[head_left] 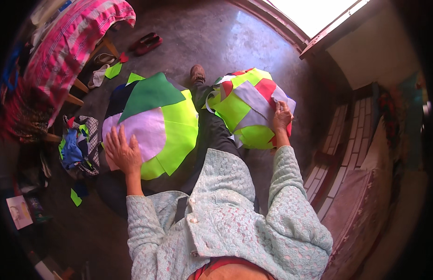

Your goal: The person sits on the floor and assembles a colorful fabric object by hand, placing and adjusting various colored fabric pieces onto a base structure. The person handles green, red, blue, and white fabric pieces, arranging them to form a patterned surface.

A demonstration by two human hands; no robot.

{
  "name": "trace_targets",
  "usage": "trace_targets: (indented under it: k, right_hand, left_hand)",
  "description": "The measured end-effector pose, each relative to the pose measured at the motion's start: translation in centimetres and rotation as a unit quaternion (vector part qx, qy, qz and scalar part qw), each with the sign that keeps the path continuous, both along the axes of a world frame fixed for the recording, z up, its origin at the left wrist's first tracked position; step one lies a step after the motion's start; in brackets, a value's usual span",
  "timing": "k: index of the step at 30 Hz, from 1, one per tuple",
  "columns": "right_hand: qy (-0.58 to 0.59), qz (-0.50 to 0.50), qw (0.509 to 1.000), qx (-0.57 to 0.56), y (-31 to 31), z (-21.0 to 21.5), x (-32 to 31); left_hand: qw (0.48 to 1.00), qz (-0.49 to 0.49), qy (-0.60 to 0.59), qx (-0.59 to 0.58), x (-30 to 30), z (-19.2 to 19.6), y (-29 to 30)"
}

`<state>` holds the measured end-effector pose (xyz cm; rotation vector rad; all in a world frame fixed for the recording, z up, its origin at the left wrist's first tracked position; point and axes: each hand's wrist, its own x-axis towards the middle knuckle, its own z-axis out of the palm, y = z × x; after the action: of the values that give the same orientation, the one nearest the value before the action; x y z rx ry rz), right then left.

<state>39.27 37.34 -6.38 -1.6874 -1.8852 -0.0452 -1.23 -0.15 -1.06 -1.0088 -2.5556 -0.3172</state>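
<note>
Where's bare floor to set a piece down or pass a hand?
Free: the floor beyond the shoe, up to the red slippers. Crowded: left hand flat on the round fabric stack, right hand on the patchwork pile, scrap heap farther left.

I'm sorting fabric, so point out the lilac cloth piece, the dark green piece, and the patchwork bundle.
lilac cloth piece (pixel 149 130), head view, its bare middle.
dark green piece (pixel 151 94), head view, its centre.
patchwork bundle (pixel 247 109), head view, a yellow-green patch near its middle.

A lilac, neon-yellow and green patch pile (pixel 153 126) is seen; the patchwork (pixel 247 109) is yellow, grey and red; the cardigan (pixel 226 219) is pale blue lace.
</note>
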Motion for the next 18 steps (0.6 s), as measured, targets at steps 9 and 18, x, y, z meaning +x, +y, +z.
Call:
trace_targets:
  k: [9,18]
  right_hand:
    - [0.178,0.191,0.954,0.147,1.2,9.6,-7.5]
    - [0.581,0.439,0.609,-0.314,-9.0,14.6,-28.7]
  left_hand:
    - [0.991,0.002,-0.091,0.095,0.2,-1.0,-0.4]
    - [0.992,0.014,-0.054,0.109,1.3,0.8,-0.1]
